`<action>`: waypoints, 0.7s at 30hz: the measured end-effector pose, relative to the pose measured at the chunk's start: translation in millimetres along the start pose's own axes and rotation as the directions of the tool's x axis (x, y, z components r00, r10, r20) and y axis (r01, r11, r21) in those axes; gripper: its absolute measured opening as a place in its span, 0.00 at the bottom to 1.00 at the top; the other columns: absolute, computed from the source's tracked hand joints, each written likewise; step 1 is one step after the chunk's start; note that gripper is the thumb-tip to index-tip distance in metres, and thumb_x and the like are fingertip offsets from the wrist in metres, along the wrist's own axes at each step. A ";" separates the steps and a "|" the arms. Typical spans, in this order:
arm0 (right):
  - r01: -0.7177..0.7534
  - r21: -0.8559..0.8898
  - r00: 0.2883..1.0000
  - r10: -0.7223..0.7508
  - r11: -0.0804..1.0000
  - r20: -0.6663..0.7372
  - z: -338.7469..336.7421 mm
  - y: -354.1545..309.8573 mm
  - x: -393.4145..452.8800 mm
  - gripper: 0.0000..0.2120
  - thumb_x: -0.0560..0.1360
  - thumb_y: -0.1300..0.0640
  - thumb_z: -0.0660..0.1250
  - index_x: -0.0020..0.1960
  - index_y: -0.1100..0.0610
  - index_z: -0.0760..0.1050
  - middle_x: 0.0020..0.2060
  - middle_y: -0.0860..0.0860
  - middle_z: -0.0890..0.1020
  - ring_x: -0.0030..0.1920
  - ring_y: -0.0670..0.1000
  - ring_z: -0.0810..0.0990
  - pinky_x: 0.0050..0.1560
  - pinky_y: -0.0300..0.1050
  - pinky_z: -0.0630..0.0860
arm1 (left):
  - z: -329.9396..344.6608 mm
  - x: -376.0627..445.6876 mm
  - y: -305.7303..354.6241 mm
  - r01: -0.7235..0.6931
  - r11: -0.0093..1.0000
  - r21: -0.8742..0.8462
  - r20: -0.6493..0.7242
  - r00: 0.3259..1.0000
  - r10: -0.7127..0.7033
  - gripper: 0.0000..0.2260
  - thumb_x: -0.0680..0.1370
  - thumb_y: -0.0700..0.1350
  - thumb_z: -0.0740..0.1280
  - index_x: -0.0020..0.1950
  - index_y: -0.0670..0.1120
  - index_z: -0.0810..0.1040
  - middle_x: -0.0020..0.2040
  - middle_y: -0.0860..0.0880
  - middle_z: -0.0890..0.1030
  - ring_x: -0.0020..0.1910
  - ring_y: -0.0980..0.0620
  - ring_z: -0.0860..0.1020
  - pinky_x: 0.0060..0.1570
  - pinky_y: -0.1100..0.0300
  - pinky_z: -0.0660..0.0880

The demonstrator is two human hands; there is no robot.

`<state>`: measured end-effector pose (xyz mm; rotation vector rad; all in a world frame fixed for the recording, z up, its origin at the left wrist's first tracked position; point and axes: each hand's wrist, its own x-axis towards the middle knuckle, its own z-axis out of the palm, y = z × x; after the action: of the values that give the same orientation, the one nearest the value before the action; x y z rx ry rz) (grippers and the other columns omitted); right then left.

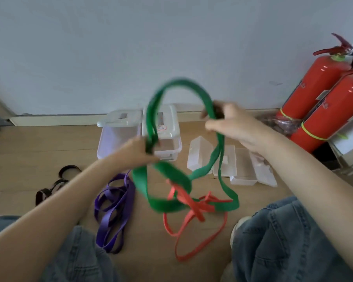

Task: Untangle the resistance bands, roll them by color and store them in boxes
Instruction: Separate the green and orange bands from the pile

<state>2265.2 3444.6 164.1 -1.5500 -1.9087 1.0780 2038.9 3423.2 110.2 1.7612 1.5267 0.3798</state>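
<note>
A wide green band arches between both hands above the floor. My left hand grips its left strands. My right hand pinches its right side higher up. The green loops hang down and lie over a red band, which looks knotted around them near the floor. A purple band lies in a loose heap to the left. A dark band lies curled further left. Clear plastic boxes with lids stand against the wall behind the bands.
More clear boxes and loose lids lie to the right on the wooden floor. Two red fire extinguishers lean at the far right against the white wall. My knees in jeans frame the bands.
</note>
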 end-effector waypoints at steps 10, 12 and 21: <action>0.166 -0.319 0.915 -0.026 0.933 0.402 28.2 12.5 3.0 0.52 0.64 0.47 0.76 0.76 0.50 0.46 0.75 0.45 0.58 0.73 0.46 0.57 0.69 0.40 0.57 | 7.9 -7.4 27.0 -0.208 0.978 -0.006 0.124 0.970 0.207 0.13 0.70 0.37 0.68 0.52 0.48 0.76 0.41 0.52 0.78 0.37 0.56 0.76 0.34 0.68 0.73; 0.185 -0.231 0.915 -0.082 0.955 0.395 30.8 7.1 3.9 0.38 0.67 0.49 0.75 0.71 0.49 0.61 0.67 0.46 0.72 0.67 0.46 0.69 0.64 0.42 0.65 | 11.5 -5.6 26.6 -0.228 0.973 -0.024 0.102 0.968 0.229 0.14 0.70 0.37 0.68 0.54 0.49 0.75 0.42 0.52 0.78 0.37 0.57 0.76 0.33 0.69 0.73; 0.036 0.498 0.959 -0.170 0.866 0.227 31.5 -11.7 0.0 0.10 0.63 0.64 0.68 0.43 0.58 0.72 0.32 0.49 0.76 0.34 0.46 0.75 0.36 0.36 0.73 | 33.7 11.4 -3.2 -0.177 0.966 -0.191 -0.119 0.980 0.156 0.10 0.72 0.39 0.69 0.40 0.53 0.72 0.35 0.56 0.77 0.30 0.65 0.74 0.35 0.69 0.71</action>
<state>2234.5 3434.9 154.8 -1.0466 -1.6662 1.6336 2061.6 3422.2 82.7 1.7365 1.3610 0.6953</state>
